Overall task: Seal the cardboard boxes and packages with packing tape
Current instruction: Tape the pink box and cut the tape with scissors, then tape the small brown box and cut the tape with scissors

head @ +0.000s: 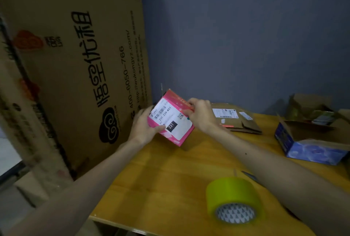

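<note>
A small pink box [180,129] with a white shipping label is held tilted above the wooden table [161,179], near its far left corner. My left hand [144,124] grips its left side, thumb on the label. My right hand [198,114] grips the box's upper right edge with curled fingers. A fat roll of yellow-green packing tape [233,196] lies on its side at the table's near edge, under my right forearm.
A large printed cardboard box [79,61] stands against the wall at left. A flattened brown carton [234,118] lies behind my right hand. An open blue box [310,144] and another open carton [312,110] sit at the right. A dark tool [250,175] pokes out beside my forearm.
</note>
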